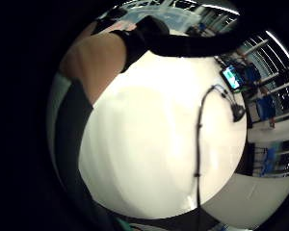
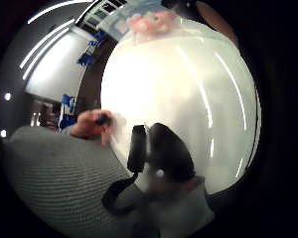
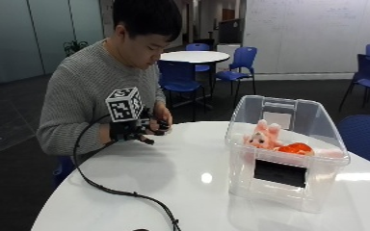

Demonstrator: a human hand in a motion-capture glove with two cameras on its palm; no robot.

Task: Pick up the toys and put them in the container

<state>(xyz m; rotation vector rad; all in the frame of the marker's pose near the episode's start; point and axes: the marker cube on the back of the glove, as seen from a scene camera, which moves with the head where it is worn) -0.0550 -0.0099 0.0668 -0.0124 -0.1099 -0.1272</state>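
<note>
pink toy (image 3: 259,136), orange toy (image 3: 294,149), inside clear container (image 3: 300,192)

Round white table (image 3: 191,192), blue chairs (image 3: 180,77) behind

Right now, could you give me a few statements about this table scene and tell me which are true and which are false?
1. The clear plastic container stands on the white table. True.
2. A pink plush toy lies on the table beside the container. False: it is inside the container.
3. An orange toy lies in the container next to the pink plush toy. True.
4. The gloved right hand is reaching into the container. False: it is held near the person's chest at the table's edge, well away from the container.
5. The container has its lid shut on top. False: its top is open.
</note>
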